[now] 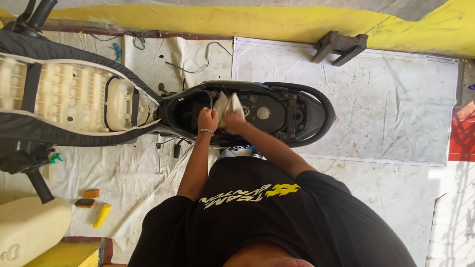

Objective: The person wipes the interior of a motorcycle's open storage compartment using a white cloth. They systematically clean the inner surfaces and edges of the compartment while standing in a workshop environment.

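I'm gripping the bin [190,111] rim with my left hand [208,119] while my right hand [233,121] is clutching a white cloth [227,105] inside the scooter [277,111], beside the upturned seat [74,96].

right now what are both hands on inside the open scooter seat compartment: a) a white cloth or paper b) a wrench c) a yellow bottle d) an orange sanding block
a: the left hand and right hand sit on a crumpled white cloth or paper at the under-seat compartment rim.
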